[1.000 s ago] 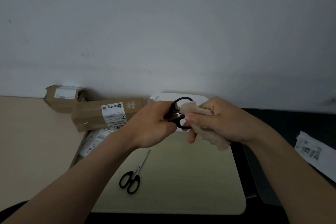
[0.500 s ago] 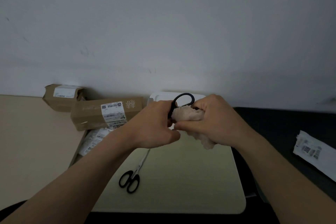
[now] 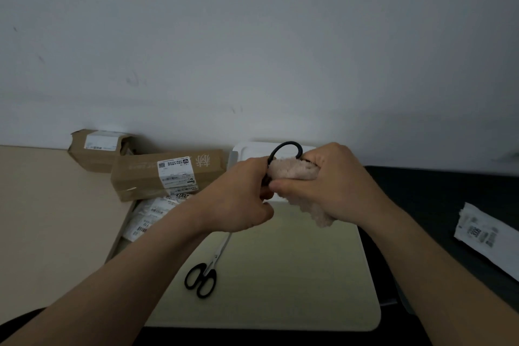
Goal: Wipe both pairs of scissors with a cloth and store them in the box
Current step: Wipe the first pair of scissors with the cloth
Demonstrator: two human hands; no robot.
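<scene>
Head view, centre: first scissors (image 3: 284, 146) clamped in left hand (image 3: 238, 199) grip, fingers curled tight; right hand (image 3: 331, 185) pinching fluffy cloth (image 3: 292, 171) round them, just in front of white box (image 3: 250, 150). One black loop up at 12 — blades hidden, axis unclear. Second scissors (image 3: 207, 267) flat on bench at 6, tips toward 1, loops at 7. Likely light, stiff, slick steel — best taken by loops.

Cloth (image 3: 292, 171) wraps black scissors (image 3: 286, 143); second pair (image 3: 213, 260) lies flat
</scene>
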